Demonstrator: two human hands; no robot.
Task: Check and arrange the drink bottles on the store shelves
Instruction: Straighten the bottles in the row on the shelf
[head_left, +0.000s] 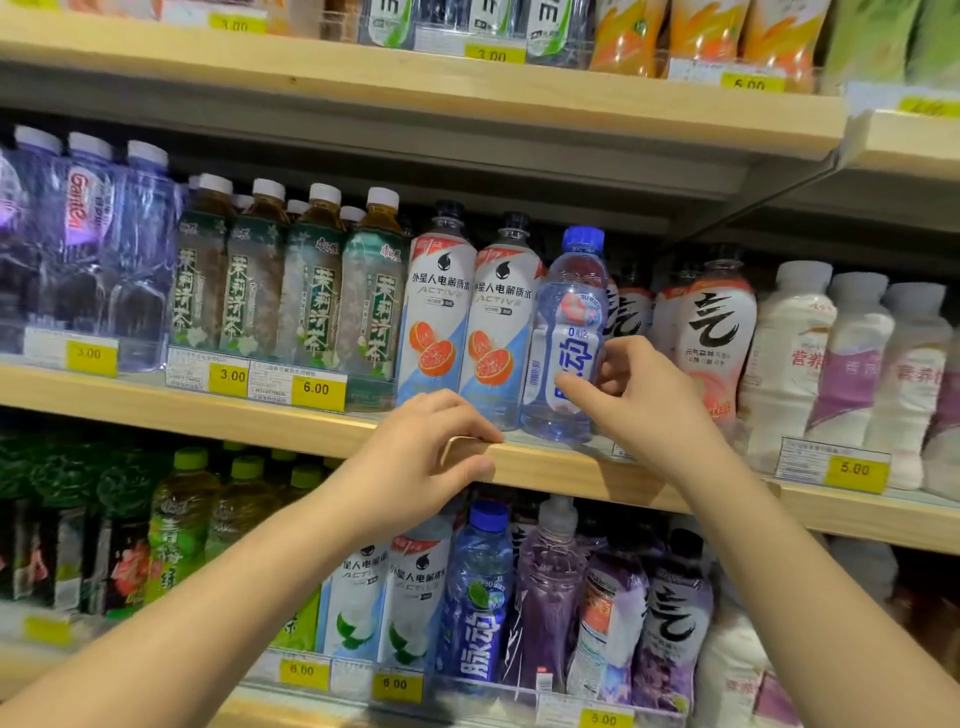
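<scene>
A clear bottle with a blue cap and a blue-and-white label (566, 312) stands upright on the middle wooden shelf (571, 467). My right hand (639, 400) grips its lower right side, thumb across the label. To its left stand two white grapefruit electrolyte bottles (441, 312). My left hand (426, 457) curls over the shelf's front edge just below them, fingers on top and thumb under the lip. White bottles with black brush lettering (719, 322) stand right of the held bottle.
Jasmine tea bottles (311, 280) and shrink-wrapped water (88, 249) fill the middle shelf's left; white milk-drink bottles (852, 364) fill its right. The lower shelf holds a dark blue bottle (480, 597), purple and green ones. Yellow price tags (317, 389) line the edges.
</scene>
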